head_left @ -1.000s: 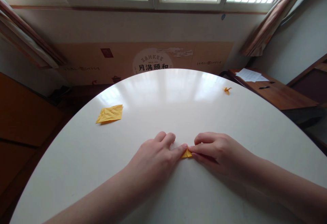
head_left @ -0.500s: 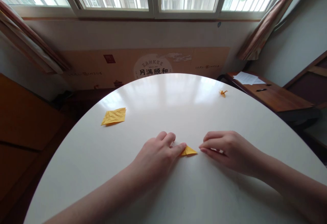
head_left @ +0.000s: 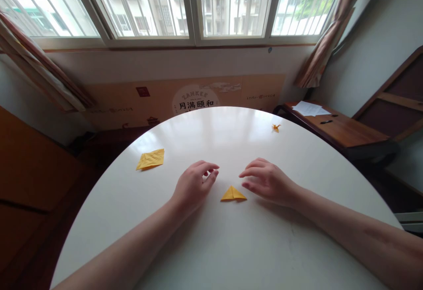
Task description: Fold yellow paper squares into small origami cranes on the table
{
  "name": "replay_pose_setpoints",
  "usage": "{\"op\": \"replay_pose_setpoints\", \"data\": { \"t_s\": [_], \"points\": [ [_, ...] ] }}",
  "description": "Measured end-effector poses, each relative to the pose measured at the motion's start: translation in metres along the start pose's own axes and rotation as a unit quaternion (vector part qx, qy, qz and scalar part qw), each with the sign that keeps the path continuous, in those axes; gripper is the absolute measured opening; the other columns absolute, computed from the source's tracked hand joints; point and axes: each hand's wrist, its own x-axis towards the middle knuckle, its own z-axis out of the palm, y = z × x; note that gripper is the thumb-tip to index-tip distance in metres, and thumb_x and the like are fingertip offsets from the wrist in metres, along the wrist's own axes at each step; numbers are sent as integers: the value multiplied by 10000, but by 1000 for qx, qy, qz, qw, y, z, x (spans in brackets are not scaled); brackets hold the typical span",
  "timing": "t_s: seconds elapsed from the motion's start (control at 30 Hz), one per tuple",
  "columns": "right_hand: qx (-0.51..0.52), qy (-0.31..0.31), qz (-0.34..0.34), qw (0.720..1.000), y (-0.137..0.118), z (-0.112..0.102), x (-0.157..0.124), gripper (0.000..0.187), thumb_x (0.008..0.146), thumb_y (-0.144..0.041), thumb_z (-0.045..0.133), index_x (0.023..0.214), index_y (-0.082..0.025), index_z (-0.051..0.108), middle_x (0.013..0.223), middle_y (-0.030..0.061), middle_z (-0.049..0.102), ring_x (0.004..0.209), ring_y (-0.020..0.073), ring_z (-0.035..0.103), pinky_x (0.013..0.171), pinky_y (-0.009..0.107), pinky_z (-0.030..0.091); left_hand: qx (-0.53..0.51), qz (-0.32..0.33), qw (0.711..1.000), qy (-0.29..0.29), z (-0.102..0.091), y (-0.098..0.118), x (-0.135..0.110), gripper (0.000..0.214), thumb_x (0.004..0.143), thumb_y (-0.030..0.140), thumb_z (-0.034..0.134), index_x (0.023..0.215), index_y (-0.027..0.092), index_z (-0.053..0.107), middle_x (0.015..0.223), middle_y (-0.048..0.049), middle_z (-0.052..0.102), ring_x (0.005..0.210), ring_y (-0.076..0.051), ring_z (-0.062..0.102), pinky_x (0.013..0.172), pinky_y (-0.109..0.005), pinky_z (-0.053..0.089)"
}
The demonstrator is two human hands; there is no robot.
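Observation:
A small folded yellow paper triangle lies flat on the round white table, between my two hands and untouched by either. My left hand hovers just left of it with its fingers loosely curled and apart, holding nothing. My right hand rests just right of it with fingers stretched out and spread, also empty.
A creased yellow paper square lies at the table's left. A tiny folded yellow crane stands near the far right edge. A wooden side desk with white sheets is on the right. A printed cardboard panel leans under the window.
Both hands have let go of the yellow triangle and drawn apart and back from it. The triangle now lies alone on the table. The view has tilted up.

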Motion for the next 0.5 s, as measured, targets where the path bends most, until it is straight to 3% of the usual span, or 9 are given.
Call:
{"op": "replay_pose_setpoints", "data": {
  "t_s": [0.1,0.2,0.33,0.5],
  "points": [
    [-17,-33,-52,998,-3,-1,0,224,896,-263,689,1109,-203,726,1061,103,720,1027,222,630,931,388,495,-7,-5,1000,18,-1,-2,2,251,959,296,497,956,183,720,939,-55,717,832,-187,651,771,-307,515],
    [-34,-59,-62,996,-3,1,-2,354,893,-306,701,1238,-227,678,1229,116,676,1183,248,584,1022,414,459,-28,-25,999,30,3,-8,3,286,956,328,477,932,185,723,952,-56,728,838,-197,650,781,-314,500],
    [-75,-101,-32,992,-1,5,-1,521,943,-448,610,1421,-254,543,1454,123,547,1395,324,421,1127,493,364,-45,-60,995,62,8,-18,8,309,925,361,466,921,190,724,953,-56,747,845,-210,658,784,-319,493],
    [-107,-173,34,979,-9,5,4,594,1015,-550,375,1524,-247,410,1599,140,349,1481,352,287,1187,548,225,-29,-64,996,59,8,-18,9,337,898,396,460,916,193,728,955,-62,755,888,-239,671,805,-334,491]
  ]
}}
